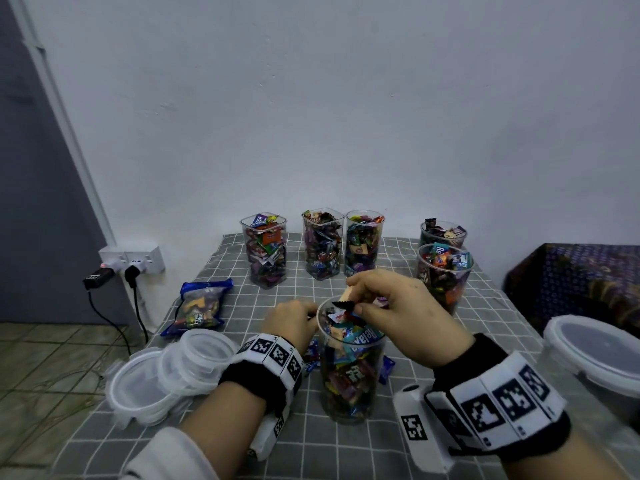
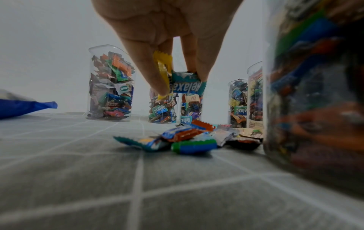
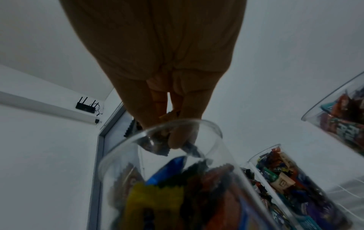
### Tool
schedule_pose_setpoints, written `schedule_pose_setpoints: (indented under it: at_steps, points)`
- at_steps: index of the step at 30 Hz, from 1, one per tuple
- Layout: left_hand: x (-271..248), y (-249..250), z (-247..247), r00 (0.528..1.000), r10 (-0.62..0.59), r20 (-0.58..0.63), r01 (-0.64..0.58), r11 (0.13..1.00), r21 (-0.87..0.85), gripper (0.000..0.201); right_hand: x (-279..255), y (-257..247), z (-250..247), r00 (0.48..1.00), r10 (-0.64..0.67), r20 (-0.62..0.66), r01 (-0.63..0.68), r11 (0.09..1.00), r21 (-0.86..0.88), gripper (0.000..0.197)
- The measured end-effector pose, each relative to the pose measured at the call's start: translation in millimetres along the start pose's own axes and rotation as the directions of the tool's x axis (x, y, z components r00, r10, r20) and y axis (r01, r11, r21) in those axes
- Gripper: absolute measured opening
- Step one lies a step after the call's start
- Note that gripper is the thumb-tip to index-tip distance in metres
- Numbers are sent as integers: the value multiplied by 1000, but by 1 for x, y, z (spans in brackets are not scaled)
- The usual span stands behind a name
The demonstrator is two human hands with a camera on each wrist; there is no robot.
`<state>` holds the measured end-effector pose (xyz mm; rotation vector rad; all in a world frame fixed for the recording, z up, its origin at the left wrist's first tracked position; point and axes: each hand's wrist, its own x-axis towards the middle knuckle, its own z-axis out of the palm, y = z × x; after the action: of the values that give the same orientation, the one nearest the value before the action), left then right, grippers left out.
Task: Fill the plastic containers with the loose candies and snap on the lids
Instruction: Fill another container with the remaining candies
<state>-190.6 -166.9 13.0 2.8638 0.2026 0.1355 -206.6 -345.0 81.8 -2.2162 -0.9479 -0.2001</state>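
Observation:
A tall clear container (image 1: 349,368), almost full of wrapped candies, stands on the grey checked cloth (image 1: 346,445) in front of me. My right hand (image 1: 360,299) hovers over its mouth and pinches a few candies, one black-wrapped (image 1: 343,304); in the right wrist view the fingertips (image 3: 177,140) sit just inside the rim (image 3: 206,123). My left hand (image 1: 294,320), left of the container, pinches a yellow candy (image 2: 163,68) and a teal Relaxa candy (image 2: 187,84) above a small pile of loose candies (image 2: 189,138).
Several filled, lidless containers (image 1: 265,251) (image 1: 323,244) (image 1: 445,275) stand along the back of the table. Stacked clear lids (image 1: 166,375) and a blue candy bag (image 1: 199,306) lie at the left. A lidded tub (image 1: 595,355) sits at the right edge. Wall sockets (image 1: 131,259) hang beyond the left edge.

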Motion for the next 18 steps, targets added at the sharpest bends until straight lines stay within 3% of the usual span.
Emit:
schedule_pose_setpoints:
  at_steps: [5,10,12,13,16,18]
  points:
    - [-1,0,0,1000,-4,-17,4,1000,-12,28,-2,2,3,1000,-12,12,12,1000,-9,6]
    - [-3,-2,1,998,-13,-58,3,988,-155,24,-8,3,4,999,31,-42,-32,999,-16,13]
    - [-4,-4,0,993,-24,-115,-2,976,-219,23,-13,5,5,996,56,-67,-54,998,31,31]
    - [-5,-5,-1,990,-28,-135,-5,970,-242,23,-15,7,6,995,84,-50,-81,995,60,49]
    - [-7,-9,-4,983,-28,-184,-36,941,-338,21,-22,13,12,976,202,75,-212,964,162,105]
    - [-10,-13,-6,973,-42,-227,-58,907,-418,18,-26,19,19,962,236,141,-266,927,265,122]
